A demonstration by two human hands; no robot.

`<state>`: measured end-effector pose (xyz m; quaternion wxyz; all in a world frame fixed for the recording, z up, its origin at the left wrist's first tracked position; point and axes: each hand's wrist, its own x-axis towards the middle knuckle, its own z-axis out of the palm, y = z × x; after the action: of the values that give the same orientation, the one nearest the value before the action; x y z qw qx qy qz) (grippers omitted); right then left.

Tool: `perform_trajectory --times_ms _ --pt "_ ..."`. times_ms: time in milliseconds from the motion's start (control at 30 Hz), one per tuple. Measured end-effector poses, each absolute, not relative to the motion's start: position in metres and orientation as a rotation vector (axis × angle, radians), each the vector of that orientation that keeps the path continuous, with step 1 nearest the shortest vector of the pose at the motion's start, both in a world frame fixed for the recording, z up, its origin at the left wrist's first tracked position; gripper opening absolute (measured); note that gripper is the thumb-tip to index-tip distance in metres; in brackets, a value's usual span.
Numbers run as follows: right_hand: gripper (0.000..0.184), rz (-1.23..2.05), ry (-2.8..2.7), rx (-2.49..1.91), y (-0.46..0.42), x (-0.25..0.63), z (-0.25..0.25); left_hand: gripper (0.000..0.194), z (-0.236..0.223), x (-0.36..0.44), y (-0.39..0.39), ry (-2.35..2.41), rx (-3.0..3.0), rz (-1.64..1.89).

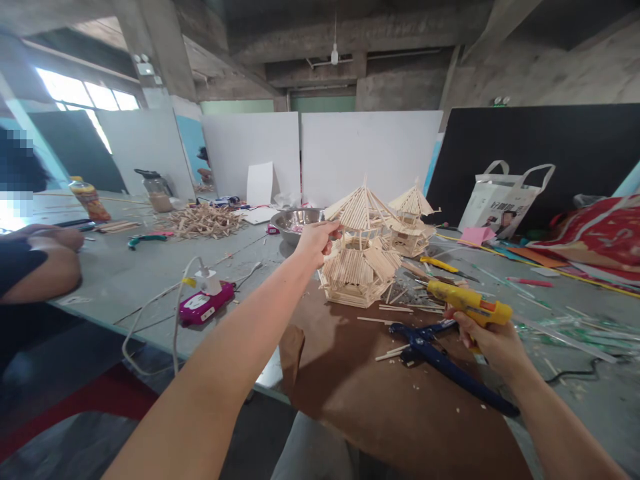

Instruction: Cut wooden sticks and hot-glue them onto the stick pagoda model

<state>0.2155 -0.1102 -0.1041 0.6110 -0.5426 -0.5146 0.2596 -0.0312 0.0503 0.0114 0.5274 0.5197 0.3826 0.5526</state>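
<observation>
My left hand (319,243) reaches forward with its fingers closed at the left edge of the upper roof of a pavilion model (353,270) built from thin wooden sticks. Exactly what lies between the fingertips is hidden. In my right hand (493,340) is a yellow hot glue gun (467,303), its nozzle pointing left toward the model. Behind the pavilion stands a second stick pavilion (413,223), partly covered by the first. Blue-handled cutters (435,363) lie on the brown board (380,407), below the glue gun, with loose sticks (393,353) around their jaws.
A heap of short sticks (205,221) and a metal bowl (293,230) stand farther back. On the left are a purple power strip (205,303) with cables and another person's arm (45,263). A yellow utility knife (443,265), glue sticks and a white bag (500,200) lie right.
</observation>
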Motion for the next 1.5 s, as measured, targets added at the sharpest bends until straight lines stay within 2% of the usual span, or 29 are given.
perform_trajectory --times_ms 1000,1500 --pt "0.033 0.595 -1.167 -1.272 -0.11 0.2147 -0.1031 0.015 0.0143 -0.0326 0.0536 0.97 1.176 1.245" --pt "0.029 0.628 -1.132 -1.265 -0.109 0.2184 -0.1094 0.016 0.0136 -0.031 0.0543 0.968 1.163 1.236"
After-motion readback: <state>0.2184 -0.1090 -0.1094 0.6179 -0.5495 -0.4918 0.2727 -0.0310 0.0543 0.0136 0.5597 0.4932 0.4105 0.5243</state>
